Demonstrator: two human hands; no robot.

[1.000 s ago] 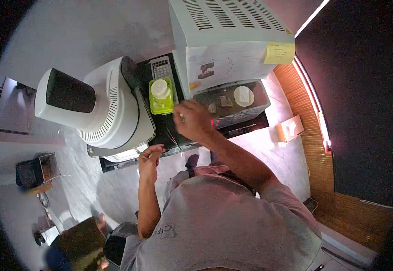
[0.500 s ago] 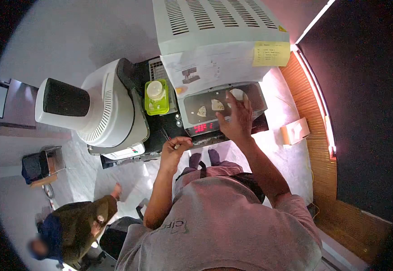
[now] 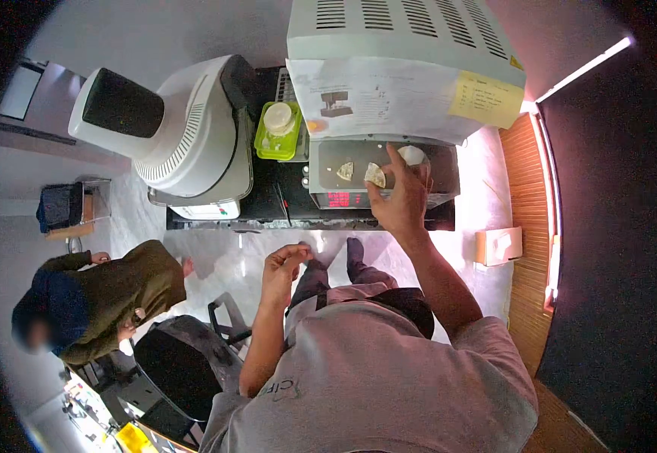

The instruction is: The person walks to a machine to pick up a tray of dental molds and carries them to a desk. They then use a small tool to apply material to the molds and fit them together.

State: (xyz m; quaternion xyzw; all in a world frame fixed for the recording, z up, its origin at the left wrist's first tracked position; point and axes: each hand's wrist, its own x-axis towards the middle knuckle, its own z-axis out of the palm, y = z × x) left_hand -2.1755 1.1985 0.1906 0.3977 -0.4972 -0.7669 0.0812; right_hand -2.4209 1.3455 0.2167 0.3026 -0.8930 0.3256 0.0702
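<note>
My right hand (image 3: 402,198) is over the grey machine's flat top, its thumb and index finger apart around a pale speckled wedge (image 3: 374,175). Whether the fingertips touch that wedge is not clear. A second wedge (image 3: 345,171) lies to its left. Beside my right fingers is a round white piece (image 3: 412,155). Red digits (image 3: 339,199) glow on the machine's front. My left hand (image 3: 286,266) hangs in front of the bench, thumb and fingertips pressed together; anything between them is too small to name.
A green tray (image 3: 277,143) with a white round container (image 3: 278,118) stands left of the machine. Farther left is a large white device (image 3: 192,128). A small box (image 3: 498,246) is at the right. Another person (image 3: 109,298) and a black chair (image 3: 173,362) are at lower left.
The view has shifted. My left hand has drawn back from the bench edge. My right hand has come closer to the nearer wedge. The other person's arms have changed position.
</note>
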